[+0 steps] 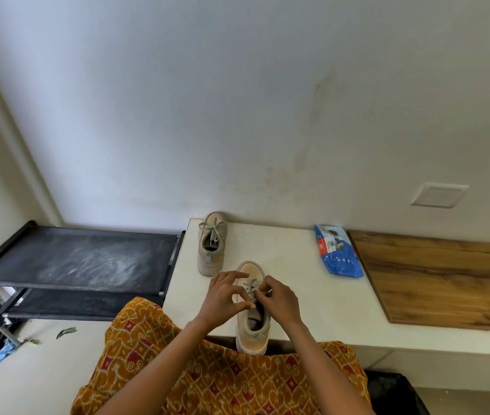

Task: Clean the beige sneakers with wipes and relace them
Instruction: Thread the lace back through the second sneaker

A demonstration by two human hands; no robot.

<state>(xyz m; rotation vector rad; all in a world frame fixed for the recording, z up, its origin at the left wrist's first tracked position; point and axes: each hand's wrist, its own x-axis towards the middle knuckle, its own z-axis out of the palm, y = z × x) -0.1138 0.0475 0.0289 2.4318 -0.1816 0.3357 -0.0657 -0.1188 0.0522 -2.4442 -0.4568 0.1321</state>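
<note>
White counter (294, 298): far sneaker (211, 244) behind near sneaker (252, 307) looks laced. Left hand (225, 295) and right hand (276, 298) pinch near sneaker's lace (251, 286), probably mid-relacing. Wipes pack (337, 250) right of it.

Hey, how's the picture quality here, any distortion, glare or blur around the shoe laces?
Head view: wide-angle bending curves the wall corner and the black shoe rack; light is soft and even, no harsh glare on the white table; the lace between the left hand and right hand on the near sneaker is small and slightly soft; the far sneaker and blue wipes pack read clearly.
</note>
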